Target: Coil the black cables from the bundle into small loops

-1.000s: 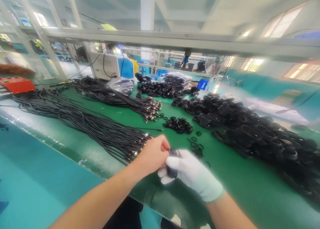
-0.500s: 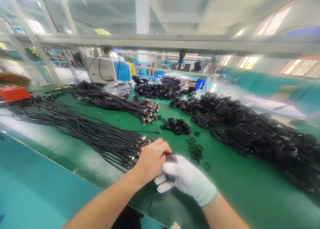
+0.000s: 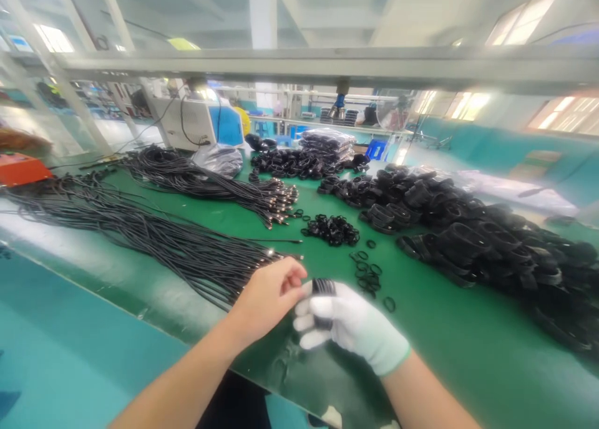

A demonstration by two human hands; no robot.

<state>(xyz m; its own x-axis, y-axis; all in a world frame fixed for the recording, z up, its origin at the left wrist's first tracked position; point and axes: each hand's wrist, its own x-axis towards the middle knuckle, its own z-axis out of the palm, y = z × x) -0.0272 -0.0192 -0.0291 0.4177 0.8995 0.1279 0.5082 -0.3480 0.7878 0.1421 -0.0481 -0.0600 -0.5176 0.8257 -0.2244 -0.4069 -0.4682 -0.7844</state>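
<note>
My right hand (image 3: 358,326), in a white glove, is closed around a stack of black rings (image 3: 322,287). Several of them sit side by side around its fingers, and the lower part of the stack shows beneath the thumb. My bare left hand (image 3: 264,295) is closed, with fingers curled in and thumb and forefinger close together at the gloved fingertips. Whatever it may pinch is too small to make out. Loose black rings (image 3: 369,276) lie on the green table beyond my right hand, with a denser heap of small rings (image 3: 332,231) behind them.
Long black cables (image 3: 178,248) with metal ends lie along the left, and a second cable bundle (image 3: 210,186) lies behind. Large black bands (image 3: 468,236) are heaped along the right. A white and blue machine (image 3: 196,125) stands at the back; a red box (image 3: 21,169) sits far left.
My left hand has drawn back to the left from the ring stack, leaving the rings more exposed. My right hand keeps its hold, nearly in place. The view has shifted slightly.
</note>
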